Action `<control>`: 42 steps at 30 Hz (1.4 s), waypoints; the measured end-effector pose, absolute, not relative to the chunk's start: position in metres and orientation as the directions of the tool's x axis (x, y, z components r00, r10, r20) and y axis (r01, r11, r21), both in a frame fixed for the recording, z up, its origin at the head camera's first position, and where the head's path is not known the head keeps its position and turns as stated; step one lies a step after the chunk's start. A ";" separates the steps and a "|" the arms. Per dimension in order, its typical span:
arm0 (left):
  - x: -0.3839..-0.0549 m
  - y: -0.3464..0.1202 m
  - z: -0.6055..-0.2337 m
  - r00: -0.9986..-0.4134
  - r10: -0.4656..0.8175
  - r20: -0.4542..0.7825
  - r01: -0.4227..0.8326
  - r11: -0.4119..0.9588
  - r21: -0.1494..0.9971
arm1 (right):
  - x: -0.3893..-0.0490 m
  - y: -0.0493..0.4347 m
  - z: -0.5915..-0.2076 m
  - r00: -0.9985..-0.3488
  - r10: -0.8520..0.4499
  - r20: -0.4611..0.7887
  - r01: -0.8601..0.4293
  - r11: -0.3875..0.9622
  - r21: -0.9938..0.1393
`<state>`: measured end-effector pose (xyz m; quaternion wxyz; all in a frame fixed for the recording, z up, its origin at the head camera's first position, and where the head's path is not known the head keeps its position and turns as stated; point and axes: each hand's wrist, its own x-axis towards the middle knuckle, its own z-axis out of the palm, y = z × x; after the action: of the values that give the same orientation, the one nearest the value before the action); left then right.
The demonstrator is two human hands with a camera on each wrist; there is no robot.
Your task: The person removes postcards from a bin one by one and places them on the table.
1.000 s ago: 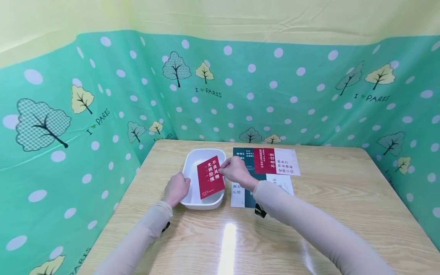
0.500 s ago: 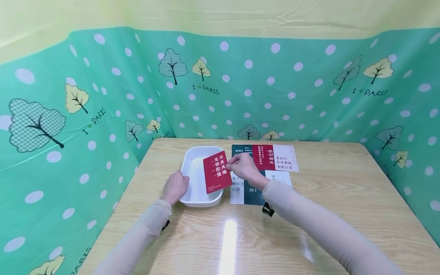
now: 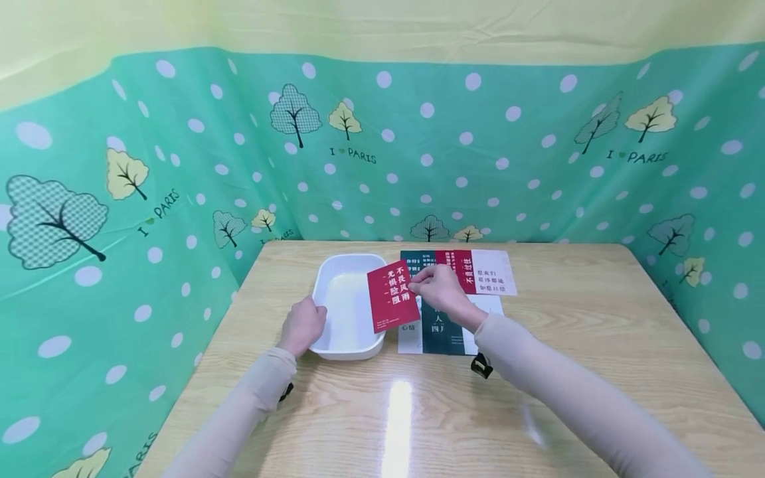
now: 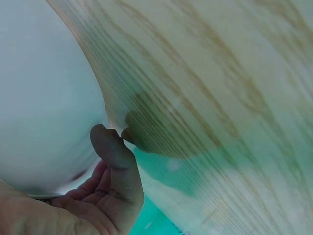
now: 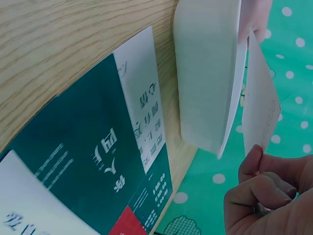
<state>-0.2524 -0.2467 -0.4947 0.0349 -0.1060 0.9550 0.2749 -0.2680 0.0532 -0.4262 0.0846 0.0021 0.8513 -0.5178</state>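
Observation:
A red postcard (image 3: 391, 299) with white Chinese characters hangs from my right hand (image 3: 442, 292), pinched at its right edge between thumb and fingers. It overlaps the right rim of the white plastic basin (image 3: 343, 312) in the head view. From the right wrist, the card's pale back (image 5: 261, 98) shows, raised above the basin's wall (image 5: 205, 73). My left hand (image 3: 303, 325) grips the basin's left rim, with the thumb (image 4: 115, 147) seen at its edge in the left wrist view. No card shows inside the basin.
Right of the basin, several cards lie edge to edge on the wooden table (image 3: 568, 358): a dark green card (image 3: 442, 338), a red one (image 3: 469, 282) and a white one (image 3: 496, 272) among them. A green dotted curtain (image 3: 430, 172) stands behind and at both sides.
My right hand has carried the red postcard rightward, from over the basin to its right rim and partly over the laid cards. My left hand keeps its grip on the basin.

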 end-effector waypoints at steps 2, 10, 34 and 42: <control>-0.252 -0.247 -0.495 -0.974 -0.187 -0.131 -0.228 0.825 0.517 | -0.267 0.057 -0.428 -0.986 -0.077 -0.150 0.098 0.461 -0.882; -0.250 -0.249 -0.498 -0.974 -0.182 -0.134 -0.226 0.832 0.506 | -0.267 0.071 -0.437 -0.988 -0.050 -0.146 0.107 0.456 -0.883; -0.252 -0.247 -0.497 -0.976 -0.183 -0.116 -0.217 0.832 0.510 | -0.262 0.122 -0.447 -0.987 0.010 -0.159 0.146 0.461 -0.875; -0.252 -0.247 -0.496 -0.975 -0.185 -0.121 -0.221 0.828 0.515 | -0.259 0.133 -0.452 -0.983 0.018 -0.183 0.172 0.445 -0.879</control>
<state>-0.2515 -0.2466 -0.4958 0.0328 -0.1062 0.9555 0.2732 -0.2591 0.1328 -0.4522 0.0735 0.0562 0.8470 -0.5236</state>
